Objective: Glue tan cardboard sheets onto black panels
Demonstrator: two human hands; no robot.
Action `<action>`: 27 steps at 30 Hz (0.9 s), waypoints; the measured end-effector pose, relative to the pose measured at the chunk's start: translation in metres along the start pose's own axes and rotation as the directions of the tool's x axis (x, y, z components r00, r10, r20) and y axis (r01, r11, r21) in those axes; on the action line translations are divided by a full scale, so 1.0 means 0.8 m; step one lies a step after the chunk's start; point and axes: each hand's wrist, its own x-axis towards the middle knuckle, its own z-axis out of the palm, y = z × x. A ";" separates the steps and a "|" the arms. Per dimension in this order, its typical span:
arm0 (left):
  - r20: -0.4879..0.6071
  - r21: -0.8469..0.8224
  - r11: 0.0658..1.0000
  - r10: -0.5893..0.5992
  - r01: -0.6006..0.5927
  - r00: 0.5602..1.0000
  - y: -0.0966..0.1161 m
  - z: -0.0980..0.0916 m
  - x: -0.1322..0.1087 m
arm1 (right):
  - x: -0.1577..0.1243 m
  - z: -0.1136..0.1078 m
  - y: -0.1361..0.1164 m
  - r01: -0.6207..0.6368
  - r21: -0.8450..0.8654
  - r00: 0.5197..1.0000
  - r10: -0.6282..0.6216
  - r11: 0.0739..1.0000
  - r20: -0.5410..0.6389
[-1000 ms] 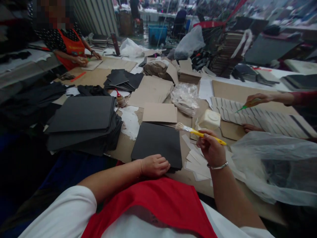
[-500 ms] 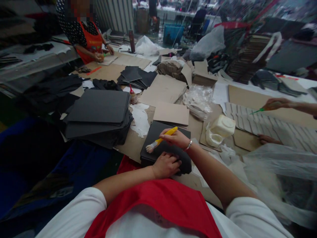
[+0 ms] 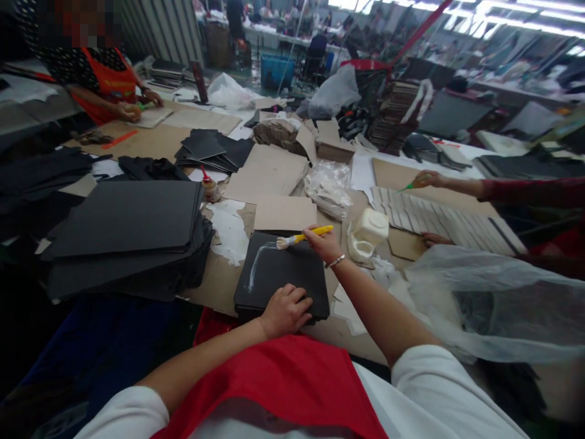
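Note:
My right hand is closed around a yellow-handled paintbrush. The bristles touch the far part of the top black sheet in a stack of black sheets. A whitish wet streak curves along the left and far sides of that sheet. My left hand lies on the near edge of the stack, fingers spread and pressing flat. Just beyond the stack are some tan cardboard sheets. To the right stands a cut-open white plastic jug.
A larger pile of black sheets lies to the left, beside a small red-tipped glue bottle. Clear plastic film covers the right side. A co-worker's hand holds a green-tipped tool over grey strips; another person in an orange apron works at far left.
The brush has swept from the sheet's left side to its far edge, leaving a whitish streak. My view has turned right. My left hand stays on the stack.

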 end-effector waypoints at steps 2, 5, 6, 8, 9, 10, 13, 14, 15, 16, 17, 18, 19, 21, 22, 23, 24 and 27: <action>-0.017 -0.003 1.000 -0.005 0.005 1.000 0.002 -0.001 0.000 | -0.018 -0.032 0.009 -0.033 -0.048 0.994 0.027 0.998 -0.107; -0.040 -0.001 1.000 0.006 -0.006 0.999 0.004 -0.003 0.001 | -0.051 -0.069 0.020 -0.059 -0.103 0.967 0.031 0.993 -0.254; -0.046 0.001 1.000 0.011 -0.011 0.999 0.004 -0.004 0.002 | -0.064 -0.076 0.023 -0.056 -0.124 0.959 0.019 0.991 -0.282; -0.054 0.000 1.000 0.011 -0.011 0.998 0.005 -0.002 0.002 | -0.096 -0.082 0.026 -0.045 -0.183 0.953 -0.012 0.982 -0.303; -0.056 -0.003 1.000 0.008 -0.008 0.998 0.006 -0.001 0.002 | -0.115 -0.082 0.026 -0.041 -0.212 0.955 -0.024 0.976 -0.294; -0.055 -0.008 1.000 0.004 -0.004 0.998 0.007 0.001 0.001 | -0.134 -0.082 0.025 -0.039 -0.236 0.962 -0.027 0.971 -0.270; -0.028 -0.043 0.999 -0.019 0.018 0.999 0.009 0.004 -0.003 | -0.187 -0.084 0.013 -0.037 -0.267 0.992 0.003 0.963 -0.125; -0.009 -0.063 0.998 -0.027 0.027 1.000 0.008 0.001 -0.004 | -0.197 -0.088 0.006 -0.034 -0.269 0.997 0.014 0.963 -0.073; 0.015 -0.093 0.995 -0.033 0.034 0.999 0.007 -0.004 -0.003 | -0.202 -0.093 -0.001 -0.027 -0.266 0.999 0.018 0.963 -0.038; 0.040 -0.136 0.990 -0.034 0.039 0.999 0.003 -0.012 0.000 | -0.200 -0.101 -0.008 -0.020 -0.253 0.999 0.012 0.967 -0.032; 0.061 -0.189 0.981 -0.034 0.045 0.998 -0.003 -0.023 0.007 | -0.191 -0.109 -0.014 -0.013 -0.224 0.998 0.000 0.974 -0.059; 0.069 -0.238 0.969 -0.043 0.058 0.997 -0.011 -0.035 0.018 | -0.173 -0.117 -0.019 -0.005 -0.182 0.994 -0.016 0.983 -0.112; 0.061 -0.276 0.958 -0.062 0.077 0.996 -0.021 -0.048 0.033 | -0.148 -0.124 -0.024 0.010 -0.126 0.983 -0.033 0.992 -0.180; 0.012 -0.279 0.950 -0.145 0.143 0.989 -0.045 -0.072 0.074 | -0.080 -0.127 -0.032 0.050 0.002 0.957 -0.048 0.999 -0.286; -0.011 -0.242 0.952 -0.193 0.185 0.981 -0.059 -0.082 0.098 | -0.041 -0.121 -0.036 0.075 0.063 0.953 -0.053 0.995 -0.298; -0.009 -0.189 0.954 -0.237 0.231 0.972 -0.073 -0.088 0.123 | -0.002 -0.111 -0.040 0.078 0.119 0.961 -0.043 0.990 -0.271; 0.025 -0.124 0.950 -0.284 0.285 0.959 -0.086 -0.090 0.148 | 0.035 -0.096 -0.043 0.061 0.182 0.976 -0.020 0.981 -0.218; 0.200 0.030 0.904 -0.424 0.427 0.883 -0.117 -0.076 0.206 | 0.124 -0.035 -0.045 -0.087 0.229 0.995 0.073 0.970 0.070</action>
